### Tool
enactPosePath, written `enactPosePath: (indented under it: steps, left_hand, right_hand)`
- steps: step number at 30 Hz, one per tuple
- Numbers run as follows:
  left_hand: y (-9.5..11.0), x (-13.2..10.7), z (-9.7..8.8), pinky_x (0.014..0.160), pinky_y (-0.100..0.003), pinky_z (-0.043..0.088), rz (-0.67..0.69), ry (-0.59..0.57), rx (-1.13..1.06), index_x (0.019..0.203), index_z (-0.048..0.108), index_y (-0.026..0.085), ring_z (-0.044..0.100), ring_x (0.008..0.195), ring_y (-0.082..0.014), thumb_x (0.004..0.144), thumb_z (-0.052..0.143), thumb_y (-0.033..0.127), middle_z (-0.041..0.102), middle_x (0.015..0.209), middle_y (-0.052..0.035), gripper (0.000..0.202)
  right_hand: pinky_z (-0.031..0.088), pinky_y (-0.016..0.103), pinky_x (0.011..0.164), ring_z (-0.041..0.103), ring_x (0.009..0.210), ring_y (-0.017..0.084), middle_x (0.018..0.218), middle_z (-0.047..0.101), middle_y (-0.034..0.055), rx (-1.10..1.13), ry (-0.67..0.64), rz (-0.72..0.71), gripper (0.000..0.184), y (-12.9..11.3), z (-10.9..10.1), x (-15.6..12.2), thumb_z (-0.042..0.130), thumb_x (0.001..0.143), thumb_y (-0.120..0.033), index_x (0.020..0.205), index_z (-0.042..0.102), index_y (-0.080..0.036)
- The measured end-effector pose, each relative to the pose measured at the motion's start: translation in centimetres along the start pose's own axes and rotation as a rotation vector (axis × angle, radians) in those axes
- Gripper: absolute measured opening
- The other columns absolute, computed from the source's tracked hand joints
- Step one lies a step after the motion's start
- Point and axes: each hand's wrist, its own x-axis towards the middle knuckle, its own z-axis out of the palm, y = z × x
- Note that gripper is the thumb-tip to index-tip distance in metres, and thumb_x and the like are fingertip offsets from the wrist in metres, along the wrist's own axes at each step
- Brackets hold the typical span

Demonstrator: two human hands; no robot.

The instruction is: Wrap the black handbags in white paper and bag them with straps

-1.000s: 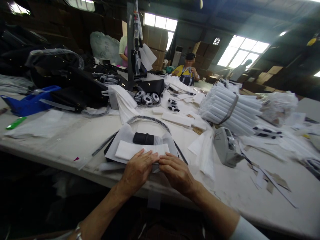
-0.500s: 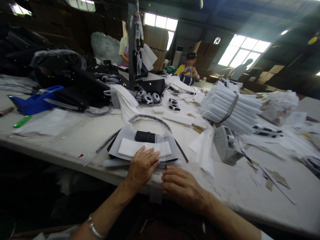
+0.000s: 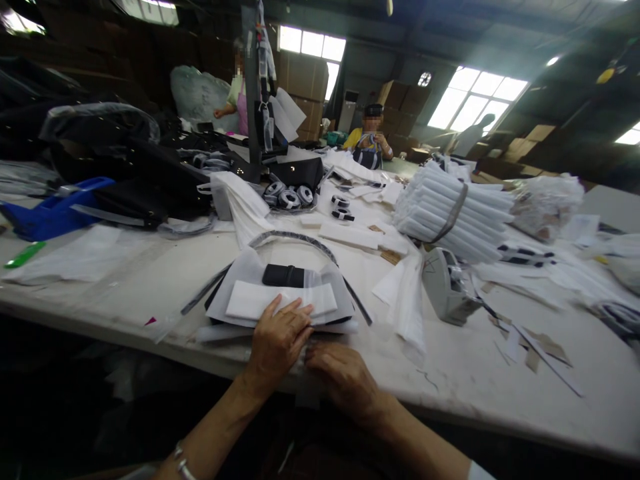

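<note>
My left hand lies flat, fingers stretched out, on the near edge of a wrapped black item covered by translucent paper and a white folded strip. A black roll sits at its far side, and a dark curved strap arcs behind it. My right hand is curled at the table's front edge, just right of the left hand, fingers bent under against the package's lower edge. What they pinch is hidden.
A grey tape dispenser stands to the right, a strapped bundle of white rolls behind it. Black bags and a blue tool lie at the left. Paper scraps litter the right. Two people work at the far side.
My right hand has drawn back from the package to the table's front edge and curled. My left hand stays pressed on the package.
</note>
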Motion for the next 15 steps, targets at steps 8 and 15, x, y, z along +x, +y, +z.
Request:
enactPosePath:
  steps: [8, 15]
  left_hand:
    - [0.1, 0.0, 0.0, 0.111, -0.046, 0.033, 0.015, 0.002, 0.036, 0.098, 0.061, 0.023, 0.064, 0.114, -0.0204, 0.09, 0.059, 0.014, 0.074, 0.112, 0.0016, 0.012]
    - [0.2, 0.1, 0.0, 0.111, -0.045, 0.034, 0.016, 0.013, 0.048, 0.097, 0.061, 0.023, 0.065, 0.113, -0.02, 0.089, 0.059, 0.013, 0.074, 0.111, 0.0024, 0.013]
  right_hand:
    - [0.037, 0.048, 0.111, 0.048, 0.128, 0.024, 0.13, 0.062, 0.0099, -0.315, -0.338, -0.093, 0.03, -0.6, -1.3, -2.8, 0.049, 0.097, -0.019, 0.127, 0.056, -0.019]
    - [0.049, 0.039, 0.087, 0.06, 0.094, 0.021, 0.096, 0.069, 0.0085, -0.211, -0.148, -0.006, 0.022, -0.2, 0.9, -1.4, 0.044, 0.098, -0.018, 0.11, 0.063, -0.018]
